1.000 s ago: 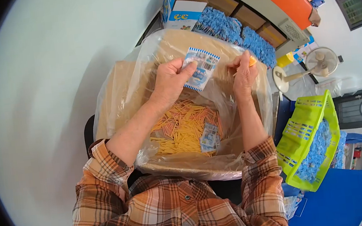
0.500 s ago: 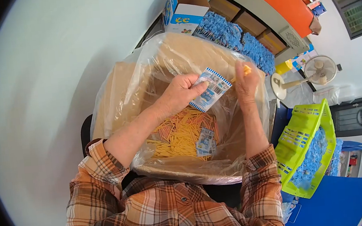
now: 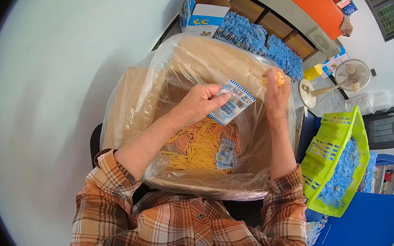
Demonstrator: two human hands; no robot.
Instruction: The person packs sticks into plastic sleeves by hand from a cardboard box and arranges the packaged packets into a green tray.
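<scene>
My left hand pinches a small blue-and-white printed packet by its left edge, over an open carton. My right hand is raised at the carton's right side, its fingers closed around several yellow sticks, whose ends show at the fingertips. A clear plastic liner covers the inside of the cardboard carton. Loose yellow and pinkish sticks lie in a heap at the bottom. On that heap rest more printed packets, partly overlapping.
A lime-green basket of blue packets stands at the right. Beyond the carton are a white-and-blue box, piles of blue packets and an electric fan. A pale wall rises on the left.
My right hand has turned and shifted slightly right, so the yellow sticks in its fingers show more clearly. My left hand and its packet have moved slightly downward.
</scene>
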